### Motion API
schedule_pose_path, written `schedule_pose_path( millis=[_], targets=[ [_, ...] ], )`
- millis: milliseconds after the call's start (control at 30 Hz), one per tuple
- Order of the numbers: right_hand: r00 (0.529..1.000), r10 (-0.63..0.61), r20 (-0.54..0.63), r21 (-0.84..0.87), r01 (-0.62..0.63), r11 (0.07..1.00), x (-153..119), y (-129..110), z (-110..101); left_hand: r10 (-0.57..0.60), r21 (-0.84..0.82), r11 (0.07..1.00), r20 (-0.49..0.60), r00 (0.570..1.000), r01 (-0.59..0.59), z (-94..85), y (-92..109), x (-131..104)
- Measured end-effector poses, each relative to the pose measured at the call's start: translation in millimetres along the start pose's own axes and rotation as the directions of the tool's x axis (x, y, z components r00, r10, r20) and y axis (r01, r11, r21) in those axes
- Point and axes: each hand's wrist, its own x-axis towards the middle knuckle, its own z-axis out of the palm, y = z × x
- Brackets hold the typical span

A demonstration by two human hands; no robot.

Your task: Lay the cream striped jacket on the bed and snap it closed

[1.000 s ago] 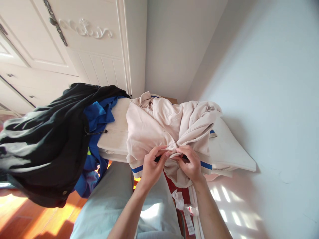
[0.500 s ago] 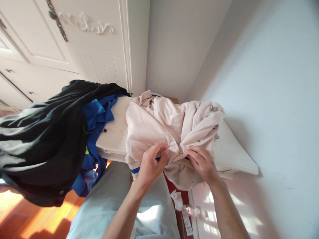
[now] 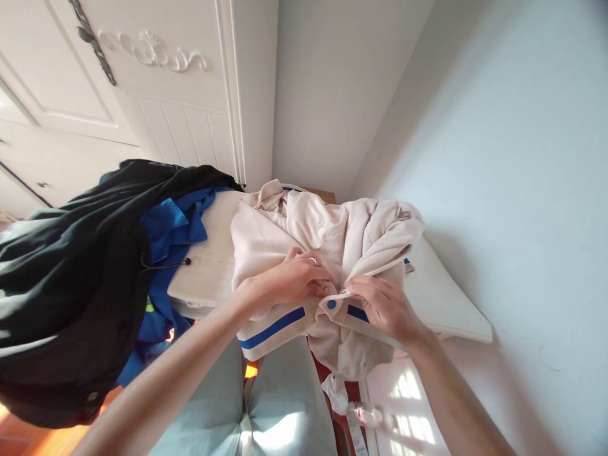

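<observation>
A pale pink-beige garment (image 3: 266, 244) with a blue-striped hem lies bunched over a white ironing board (image 3: 204, 272). My left hand (image 3: 299, 278), a ring on one finger, is closed on the front edge of the garment, its fingertips partly hidden by the cloth. Close to its right, my right hand (image 3: 382, 304) pinches the facing edge of the same garment. Between and just below the two hands a round blue snap (image 3: 331, 304) shows near the hem.
A black jacket (image 3: 85, 272) and a blue garment (image 3: 166, 221) hang over the board's left part. White cabinet doors (image 3: 180, 126) stand behind, a pale wall (image 3: 498, 158) at right. A plastic bottle (image 3: 368, 415) lies below.
My left hand has turned over and moved up and right, closer to my right hand. The garment's edges have come together, and more of the blue-striped hem shows. The view has shifted slightly.
</observation>
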Motion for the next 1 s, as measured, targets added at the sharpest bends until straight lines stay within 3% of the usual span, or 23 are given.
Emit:
schedule_pose_path(
  millis=[167, 267, 333, 433, 533, 667, 800, 900, 1000],
  targets=[
    [0.999, 0.028, 0.034, 0.098, -0.031, 0.995, 11.4, 3.3, 6.9, -0.062, -0.27, 0.96, 0.027, 0.998, 0.067, -5.6, -5.1, 3.1],
    [0.999, 0.031, -0.019, 0.127, -0.028, 0.992, 8.1, 4.0, 14.7, -0.086, -0.456, 0.886, 0.0, 0.996, 0.076, -3.2, -8.5, 4.0],
    [0.997, 0.035, -0.07, 0.104, -0.028, 0.994, 3.7, 3.4, 20.9, -0.11, -0.617, 0.783, -0.018, 0.994, 0.076, 1.5, -11.3, 4.6],
    [0.993, 0.055, -0.103, 0.076, -0.048, 0.996, -1.6, 1.5, 29.4, -0.147, -0.831, 0.549, 0.001, 0.989, 0.083, 8.0, -13.3, 4.6],
    [0.986, 0.054, -0.157, 0.058, -0.046, 0.997, -4.1, -0.1, 34.5, -0.168, -0.916, 0.392, 0.014, 0.986, 0.08, 8.1, -11.8, 4.0],
    [0.986, 0.023, -0.164, 0.064, -0.013, 0.998, -6.0, -1.1, 35.6, -0.18, -0.897, 0.423, 0.055, 0.982, 0.128, 3.1, -9.3, 4.4],
    [0.992, 0.034, -0.124, 0.147, -0.016, 0.989, -4.9, -0.9, 35.2, -0.216, -0.811, 0.56, 0.054, 0.975, 0.169, 4.1, -11.2, 10.3],
    [0.993, 0.05, -0.107, 0.21, -0.026, 0.977, -2.8, 0.0, 37.4, -0.18, -0.751, 0.643, 0.041, 0.983, 0.149, 7.4, -15.3, 16.2],
    [0.993, 0.079, -0.085, 0.24, -0.056, 0.969, -1.9, 0.5, 41.0, -0.095, -0.836, 0.527, 0.121, 0.988, 0.154, 8.6, -20.2, 17.4]
  ],
)
